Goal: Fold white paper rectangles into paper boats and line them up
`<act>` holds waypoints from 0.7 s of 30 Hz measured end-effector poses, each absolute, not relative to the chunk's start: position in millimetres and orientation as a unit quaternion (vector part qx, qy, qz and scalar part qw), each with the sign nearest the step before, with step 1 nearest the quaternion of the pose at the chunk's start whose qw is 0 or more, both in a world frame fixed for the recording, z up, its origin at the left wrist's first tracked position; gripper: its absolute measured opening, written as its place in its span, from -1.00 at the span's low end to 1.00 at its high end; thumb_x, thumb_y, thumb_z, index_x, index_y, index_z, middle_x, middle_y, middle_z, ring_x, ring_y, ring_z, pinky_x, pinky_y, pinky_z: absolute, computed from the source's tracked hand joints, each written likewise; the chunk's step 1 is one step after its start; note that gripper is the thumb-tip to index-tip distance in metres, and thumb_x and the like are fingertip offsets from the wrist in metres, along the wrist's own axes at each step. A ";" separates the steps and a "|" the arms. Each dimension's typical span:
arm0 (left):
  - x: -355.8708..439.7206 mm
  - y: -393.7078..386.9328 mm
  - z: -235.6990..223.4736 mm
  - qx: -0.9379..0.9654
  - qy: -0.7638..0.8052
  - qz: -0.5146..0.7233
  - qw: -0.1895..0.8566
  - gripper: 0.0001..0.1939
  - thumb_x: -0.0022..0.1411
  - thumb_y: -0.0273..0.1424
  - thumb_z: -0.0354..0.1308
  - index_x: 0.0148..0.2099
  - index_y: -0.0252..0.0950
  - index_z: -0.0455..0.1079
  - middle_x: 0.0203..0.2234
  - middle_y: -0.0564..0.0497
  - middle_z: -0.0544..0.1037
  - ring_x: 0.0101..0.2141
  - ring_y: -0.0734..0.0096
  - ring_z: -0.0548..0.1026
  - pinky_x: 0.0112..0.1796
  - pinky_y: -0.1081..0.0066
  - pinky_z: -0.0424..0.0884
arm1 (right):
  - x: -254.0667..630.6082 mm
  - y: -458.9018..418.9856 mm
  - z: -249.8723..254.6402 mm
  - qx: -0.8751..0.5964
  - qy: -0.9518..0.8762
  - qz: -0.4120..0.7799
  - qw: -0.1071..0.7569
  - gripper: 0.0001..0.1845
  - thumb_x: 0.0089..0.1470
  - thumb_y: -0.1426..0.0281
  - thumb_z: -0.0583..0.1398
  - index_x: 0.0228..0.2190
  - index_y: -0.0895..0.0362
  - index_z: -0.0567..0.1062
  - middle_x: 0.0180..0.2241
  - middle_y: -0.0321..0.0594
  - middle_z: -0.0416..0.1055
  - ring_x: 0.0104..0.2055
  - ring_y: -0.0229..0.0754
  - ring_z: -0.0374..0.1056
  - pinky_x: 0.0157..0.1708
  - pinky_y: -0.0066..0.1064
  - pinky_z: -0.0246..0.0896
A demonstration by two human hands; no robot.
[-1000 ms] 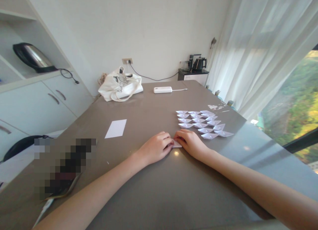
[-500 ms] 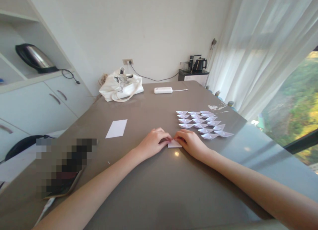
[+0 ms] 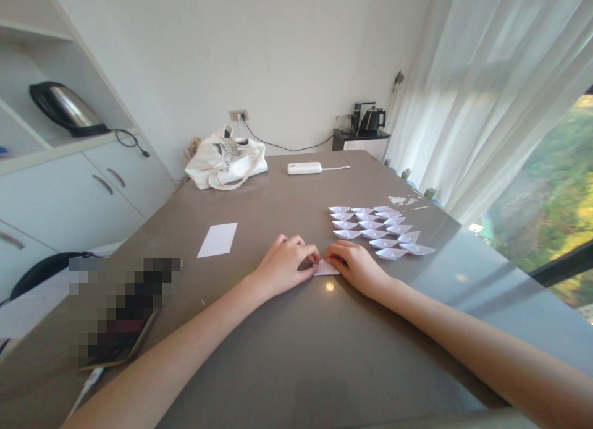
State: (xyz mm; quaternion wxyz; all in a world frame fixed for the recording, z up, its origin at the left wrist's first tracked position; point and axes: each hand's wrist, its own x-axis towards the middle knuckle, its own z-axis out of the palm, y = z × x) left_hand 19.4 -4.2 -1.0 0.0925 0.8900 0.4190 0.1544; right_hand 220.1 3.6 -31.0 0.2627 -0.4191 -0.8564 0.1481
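Note:
A small piece of folded white paper [image 3: 327, 269] lies on the table between my hands. My left hand [image 3: 285, 267] is at its left end, fingers curled, with the thumb and index finger pinching the paper's edge. From the other side my right hand [image 3: 359, 265] holds the paper, fingers bent over its right end and pressing it to the table. The fingers cover the paper's two ends. Just beyond my right hand stand several white paper boats [image 3: 373, 234] in rows. A flat white sheet [image 3: 217, 240] rests to the left of my left hand.
At the far end are a white bag [image 3: 210, 163] and a white power bank [image 3: 304, 168] with a short cable. A blurred-out device [image 3: 125, 330] with a white cable lies at the left edge. Bare grey-brown tabletop [image 3: 296, 342] shows in front of my hands.
My left index finger and thumb have parted slightly, the finger lifting a little. The right hand stays almost still on the paper.

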 end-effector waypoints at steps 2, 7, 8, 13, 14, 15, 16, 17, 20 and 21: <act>20.5 -4.8 -0.5 0.891 0.418 0.151 0.092 -0.90 0.20 -0.34 0.12 -0.22 -0.17 0.41 -0.30 0.09 0.58 -0.18 0.33 0.41 -0.17 0.31 0.09 | 219.9 3.5 -30.9 -0.418 -0.858 0.148 0.261 -0.85 0.11 0.56 0.11 -0.43 0.19 0.46 -0.44 -0.22 0.35 -0.38 -0.23 0.29 -0.36 -0.48 0.12; 25.9 -4.7 -5.6 0.883 0.434 0.159 0.076 -0.93 0.23 -0.35 0.11 -0.25 -0.20 0.39 -0.35 0.09 0.58 -0.19 0.32 0.42 -0.20 0.32 0.10 | 220.2 3.8 -31.1 -0.414 -0.860 0.143 0.262 -0.85 0.11 0.55 0.10 -0.43 0.18 0.46 -0.45 -0.23 0.35 -0.38 -0.23 0.28 -0.37 -0.48 0.11; 26.8 -4.8 -6.7 0.883 0.435 0.160 0.072 -0.93 0.22 -0.35 0.12 -0.26 -0.20 0.39 -0.35 0.09 0.57 -0.19 0.32 0.41 -0.20 0.32 0.10 | 220.3 3.9 -31.1 -0.415 -0.860 0.142 0.262 -0.85 0.11 0.55 0.11 -0.43 0.18 0.46 -0.45 -0.23 0.35 -0.38 -0.23 0.28 -0.37 -0.48 0.11; 26.5 -5.5 -6.4 0.890 0.423 0.157 0.063 -0.93 0.19 -0.32 0.16 -0.26 -0.18 0.41 -0.33 0.10 0.57 -0.18 0.34 0.39 -0.20 0.33 0.07 | 220.4 3.5 -30.8 -0.416 -0.858 0.144 0.263 -0.85 0.10 0.56 0.11 -0.43 0.18 0.46 -0.44 -0.22 0.36 -0.38 -0.23 0.28 -0.36 -0.47 0.11; 26.0 -5.4 -5.5 0.892 0.420 0.155 0.061 -0.92 0.19 -0.31 0.17 -0.26 -0.18 0.41 -0.32 0.11 0.57 -0.18 0.34 0.39 -0.21 0.33 0.06 | 220.5 3.5 -31.0 -0.416 -0.858 0.145 0.265 -0.85 0.09 0.57 0.11 -0.42 0.18 0.46 -0.44 -0.22 0.36 -0.38 -0.23 0.28 -0.36 -0.48 0.11; 25.6 -5.2 -4.4 0.894 0.418 0.153 0.059 -0.92 0.18 -0.31 0.17 -0.25 -0.17 0.41 -0.31 0.12 0.57 -0.18 0.35 0.39 -0.21 0.33 0.05 | 220.6 3.5 -31.1 -0.415 -0.857 0.145 0.268 -0.85 0.10 0.57 0.11 -0.42 0.18 0.47 -0.44 -0.23 0.36 -0.38 -0.23 0.28 -0.36 -0.48 0.11; 25.2 -5.0 -3.4 0.895 0.416 0.150 0.057 -0.91 0.18 -0.31 0.18 -0.24 -0.16 0.42 -0.30 0.13 0.57 -0.19 0.35 0.39 -0.22 0.33 0.04 | 220.7 3.5 -31.4 -0.414 -0.857 0.144 0.270 -0.85 0.10 0.56 0.11 -0.42 0.18 0.47 -0.44 -0.23 0.35 -0.38 -0.23 0.28 -0.37 -0.48 0.11; 24.9 -4.7 -2.4 0.897 0.414 0.145 0.056 -0.91 0.18 -0.32 0.18 -0.24 -0.16 0.42 -0.29 0.14 0.58 -0.19 0.35 0.39 -0.22 0.32 0.04 | 220.8 3.5 -31.6 -0.413 -0.858 0.143 0.271 -0.85 0.10 0.56 0.11 -0.42 0.17 0.47 -0.44 -0.23 0.35 -0.39 -0.23 0.28 -0.37 -0.48 0.11; 24.0 -4.5 0.1 0.902 0.407 0.133 0.062 -0.92 0.18 -0.31 0.19 -0.24 -0.13 0.44 -0.29 0.15 0.58 -0.18 0.34 0.37 -0.22 0.32 0.02 | 221.0 3.8 -32.1 -0.410 -0.859 0.146 0.270 -0.84 0.11 0.56 0.10 -0.42 0.18 0.47 -0.44 -0.23 0.34 -0.38 -0.24 0.29 -0.36 -0.48 0.12; 23.7 -4.8 0.9 0.903 0.404 0.132 0.064 -0.92 0.18 -0.30 0.19 -0.25 -0.13 0.45 -0.29 0.14 0.58 -0.17 0.34 0.37 -0.22 0.33 0.02 | 221.0 3.8 -32.0 -0.410 -0.859 0.148 0.268 -0.84 0.12 0.56 0.10 -0.42 0.18 0.47 -0.44 -0.23 0.34 -0.38 -0.24 0.29 -0.36 -0.48 0.12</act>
